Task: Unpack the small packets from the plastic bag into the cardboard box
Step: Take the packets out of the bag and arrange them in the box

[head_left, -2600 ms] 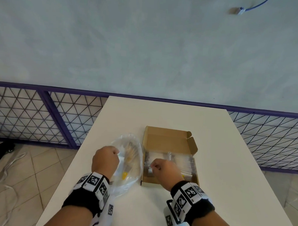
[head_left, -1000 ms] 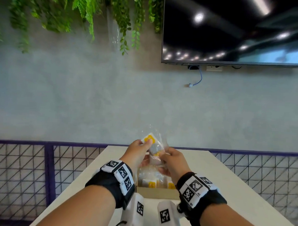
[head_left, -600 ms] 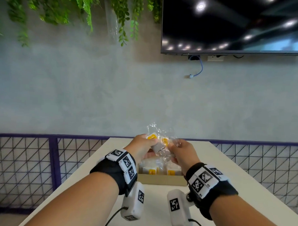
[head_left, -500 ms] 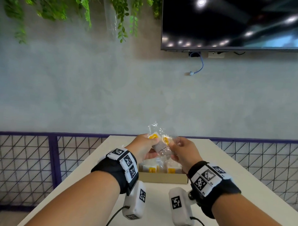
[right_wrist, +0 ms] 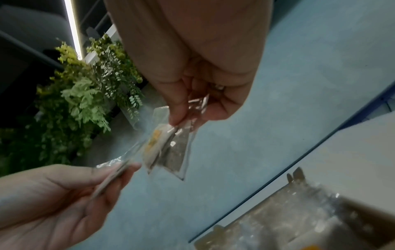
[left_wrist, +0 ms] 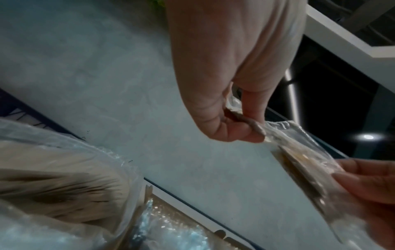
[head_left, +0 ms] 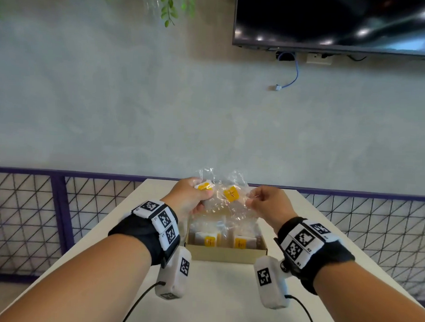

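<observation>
Both hands are raised above the cardboard box [head_left: 225, 254] on the white bench [head_left: 226, 293]. The left hand [head_left: 188, 199] pinches 1 small clear packet [head_left: 204, 186] with a yellow label; the right hand [head_left: 269, 203] pinches the edge of another clear packet [head_left: 230, 194], crinkled and yellow-labelled. 2 more yellow-labelled packets [head_left: 224, 240] lie inside the box.
</observation>
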